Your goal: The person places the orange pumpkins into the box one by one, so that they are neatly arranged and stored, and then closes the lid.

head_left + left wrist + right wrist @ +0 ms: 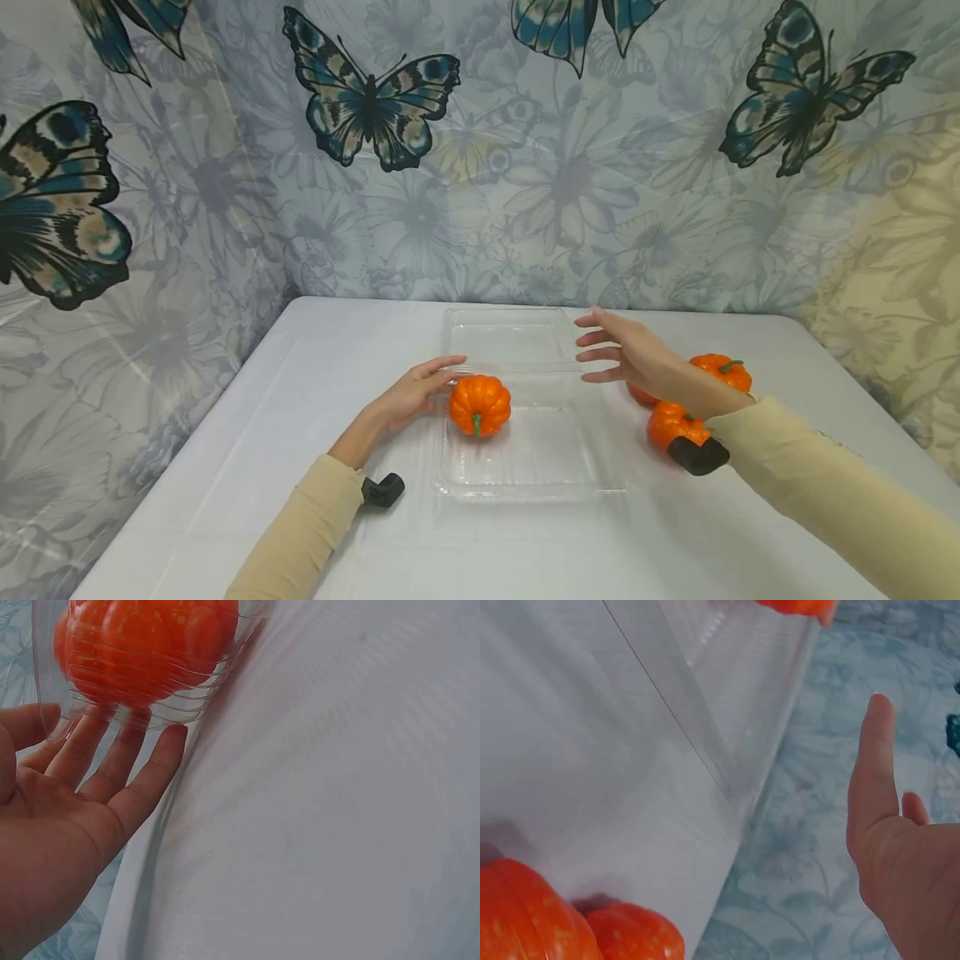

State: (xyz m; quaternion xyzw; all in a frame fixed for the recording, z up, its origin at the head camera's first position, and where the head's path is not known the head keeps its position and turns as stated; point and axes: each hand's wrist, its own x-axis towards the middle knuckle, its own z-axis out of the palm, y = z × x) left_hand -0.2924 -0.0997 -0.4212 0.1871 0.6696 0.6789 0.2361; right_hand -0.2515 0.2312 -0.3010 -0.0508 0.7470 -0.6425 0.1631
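A clear plastic container (536, 479) lies on the table, its hinged lid (510, 337) folded back. At its left side sits an orange toy pumpkin (480, 406) with a green stem. My left hand (412, 392) touches the container's left wall. In the left wrist view, the extended fingers (154, 776) rest along the ribbed plastic and the thumb is at the rim. My right hand (630, 350) hovers right of the lid, fingers extended and holding nothing. Under and beside its wrist are an orange pumpkin (722, 371), a nearer pumpkin (671, 423) and another mostly hidden pumpkin (641, 395).
A white cloth (337, 350) covers the table. Butterfly-patterned fabric (480, 225) hangs behind it and along both sides. Black camera mounts, one at the left wrist (384, 490) and one at the right wrist (699, 456), stick out near the sleeves.
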